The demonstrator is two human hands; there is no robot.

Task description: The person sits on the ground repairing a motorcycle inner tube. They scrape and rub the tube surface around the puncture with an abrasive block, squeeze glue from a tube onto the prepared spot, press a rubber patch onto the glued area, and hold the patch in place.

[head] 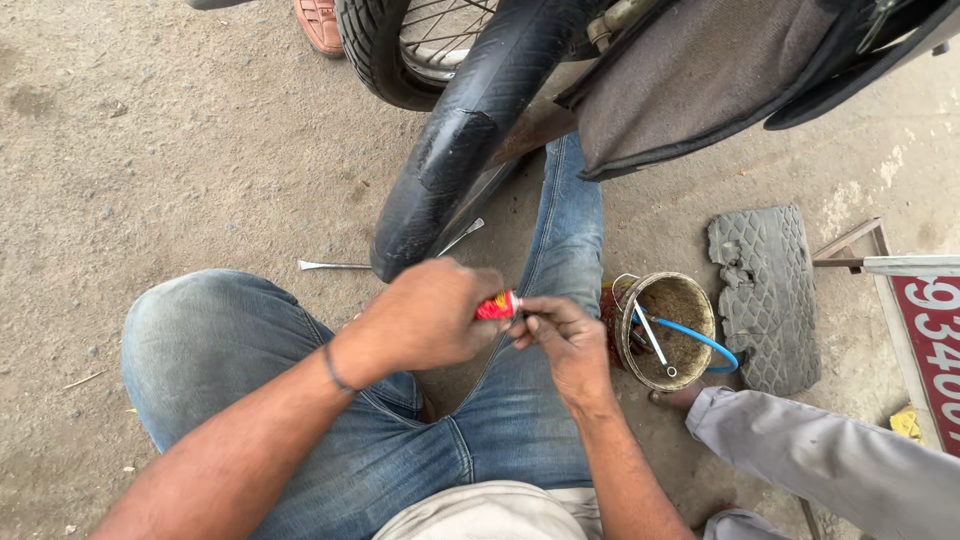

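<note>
Left hand (425,318): clenched around a small red tube (496,305), of which only the right end shows past the knuckles; a thin dark band circles the wrist. Right hand (562,340): fingertips pinched at the tip of the same tube, the two hands meeting in mid-scene above the person's blue jeans (350,440). Black inner tube (455,150): hangs down from the far side, its lower end just beyond the left hand; a rectangular dull patch shows on its upper face. Spoked wheel with tyre (400,50): far, centre, partly cut off by the top edge. Grey seat cover or flap of the vehicle (690,70): far right. Metal tyre lever (335,266): lies on the concrete ground (150,150), left of the inner tube's end; a second metal strip (462,237) shows just right of that end. Round dirty tin (665,330): on the ground just right of the right hand, holding a metal tool and a blue hose (700,340). Worn slab of tyre tread (765,300): beside the tin, further right. Red board in a metal frame (925,340): right edge. Another person's grey trouser leg (830,460): near right; a brown sandal (318,24) at the far top.
</note>
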